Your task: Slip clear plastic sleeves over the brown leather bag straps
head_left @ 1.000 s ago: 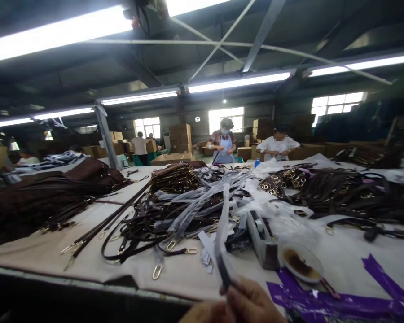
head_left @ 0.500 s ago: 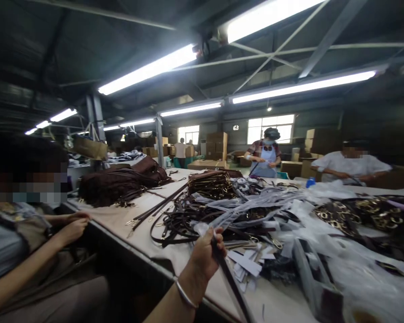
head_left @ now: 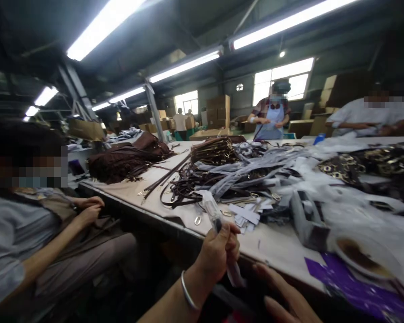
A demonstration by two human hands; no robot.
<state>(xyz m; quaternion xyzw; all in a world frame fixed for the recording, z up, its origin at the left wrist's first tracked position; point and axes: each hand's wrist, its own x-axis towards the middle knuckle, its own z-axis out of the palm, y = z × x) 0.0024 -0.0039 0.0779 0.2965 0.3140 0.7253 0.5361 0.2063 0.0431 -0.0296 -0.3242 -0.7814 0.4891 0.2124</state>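
Observation:
My left hand (head_left: 217, 249), a silver bangle at its wrist, is closed around a dark strap in a clear plastic sleeve (head_left: 210, 205). The sleeve's upper end sticks up above the fist with a metal end piece showing through, and more plastic hangs below. Lower right, my right hand (head_left: 286, 296) has its fingers apart and holds nothing visible; it is close to the hanging end but not seen touching it. Just beyond my left hand lies a loose metal ring (head_left: 198, 220), with a heap of dark straps (head_left: 188, 186) and plastic sleeves behind.
A tape dispenser (head_left: 308, 220), white paper slips (head_left: 245, 213), a round dish (head_left: 365, 255) and purple packaging (head_left: 353, 282) are on the table to the right. Brown bags (head_left: 128, 157) are piled at the left. A co-worker (head_left: 13, 233) sits close on my left; two people stand across.
My left hand has moved slightly right and down, and the sleeved strap's end now stands above the fist. My right hand has come into view at the lower right. The view has tilted down.

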